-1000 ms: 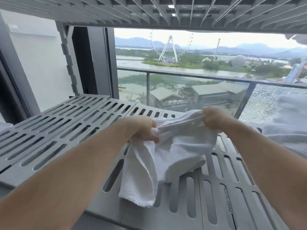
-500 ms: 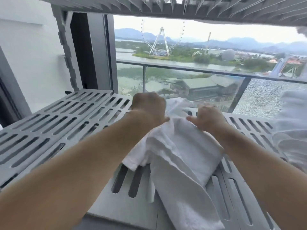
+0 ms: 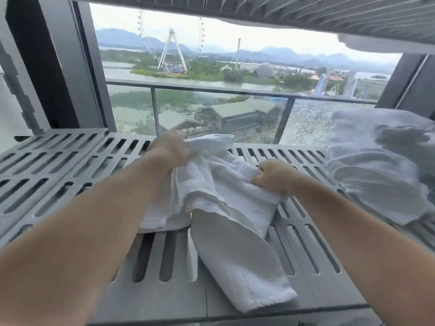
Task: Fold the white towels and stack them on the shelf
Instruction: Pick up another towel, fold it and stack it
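From the head camera, a white towel lies half-folded on the slotted grey shelf, its loose end trailing toward the shelf's near edge. The left hand is closed on a bunched corner at the towel's far side; the right hand pinches a fold on the side of the towel nearer the pile of white towels — that pile sits well right of the one being worked.

The risk, as I judge it: the trailing end could slide off the near edge, or catch in a slot, if the hands pull unevenly.

The towel looks soft, thick and rumpled, its layers uneven — not yet square.
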Motion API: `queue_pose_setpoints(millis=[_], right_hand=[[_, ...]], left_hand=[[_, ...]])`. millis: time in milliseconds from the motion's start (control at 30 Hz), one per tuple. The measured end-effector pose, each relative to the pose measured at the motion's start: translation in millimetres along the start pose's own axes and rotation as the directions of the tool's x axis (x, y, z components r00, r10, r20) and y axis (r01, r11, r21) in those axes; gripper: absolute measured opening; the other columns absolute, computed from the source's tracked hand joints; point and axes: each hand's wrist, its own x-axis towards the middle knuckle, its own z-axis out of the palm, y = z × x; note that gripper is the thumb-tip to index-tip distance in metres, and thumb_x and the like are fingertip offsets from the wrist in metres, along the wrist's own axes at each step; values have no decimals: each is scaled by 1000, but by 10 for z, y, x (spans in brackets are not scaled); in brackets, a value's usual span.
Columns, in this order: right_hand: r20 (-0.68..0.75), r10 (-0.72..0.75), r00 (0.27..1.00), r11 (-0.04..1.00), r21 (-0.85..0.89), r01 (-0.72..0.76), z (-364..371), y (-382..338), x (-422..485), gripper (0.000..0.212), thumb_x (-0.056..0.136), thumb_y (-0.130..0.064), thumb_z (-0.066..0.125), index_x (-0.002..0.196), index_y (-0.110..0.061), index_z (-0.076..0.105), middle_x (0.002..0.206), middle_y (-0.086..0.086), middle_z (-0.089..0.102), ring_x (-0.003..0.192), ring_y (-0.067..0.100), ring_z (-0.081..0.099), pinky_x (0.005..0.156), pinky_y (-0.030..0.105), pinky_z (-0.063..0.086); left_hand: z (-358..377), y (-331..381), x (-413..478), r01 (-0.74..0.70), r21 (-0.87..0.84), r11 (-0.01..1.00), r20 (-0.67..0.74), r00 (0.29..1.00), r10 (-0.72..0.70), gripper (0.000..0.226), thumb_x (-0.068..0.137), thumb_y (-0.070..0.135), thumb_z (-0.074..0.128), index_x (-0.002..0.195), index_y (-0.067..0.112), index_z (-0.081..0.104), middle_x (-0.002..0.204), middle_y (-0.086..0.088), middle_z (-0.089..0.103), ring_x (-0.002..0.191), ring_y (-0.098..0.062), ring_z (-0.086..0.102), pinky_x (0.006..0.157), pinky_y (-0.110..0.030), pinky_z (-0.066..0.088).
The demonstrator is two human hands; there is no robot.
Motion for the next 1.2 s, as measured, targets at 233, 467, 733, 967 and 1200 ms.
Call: queue_pose_setpoints(millis=[233,467,733,967,1200], right_hand=[[-781,62,621,997,25,-69,-370,341,330,20,92,-13,52,109,-14,62,113,20,61,106,39,54,93,47,39],[-442,-220,869,973,-38,227,220,200,267,41,91,-23,60,131,-19,59,140,11,53,133,32,43,113,43,34],[-248,-465,850,854,126,504,66,-4,-367,31,98,-40,53,104,-15,71,114,8,69,111,29,59,95,36,46],[15,-611,792,775,214,594,56,91,-1020,60,69,-65,78,91,-13,59,86,-1,61,77,17,54,66,34,43],[-306,-408,860,884,101,456,154,73,-1499,12,85,-16,62,97,-17,57,88,1,56,93,28,61,74,37,52]], left_hand=[[-233,-679,-164,289,-1,957,146,947,-286,24,95,6,52,111,1,69,105,-16,65,88,-30,61,70,-35,47],[-142,-631,-479,185,315,931,-222,968,-117,43,88,-3,44,118,17,66,119,-10,62,104,-32,61,78,-42,53],[188,121,-907,57,57,997,74,995,-62,26,100,34,42,108,23,64,125,-5,62,109,-27,57,92,-41,50],[420,117,-1379,192,65,979,-3,981,-192,62,106,45,26,160,15,20,166,-13,19,152,-33,18,123,-48,15],[296,-50,-1912,-31,-140,990,40,999,37,78,92,74,38,156,30,30,161,-4,36,148,-25,31,115,-46,30]])
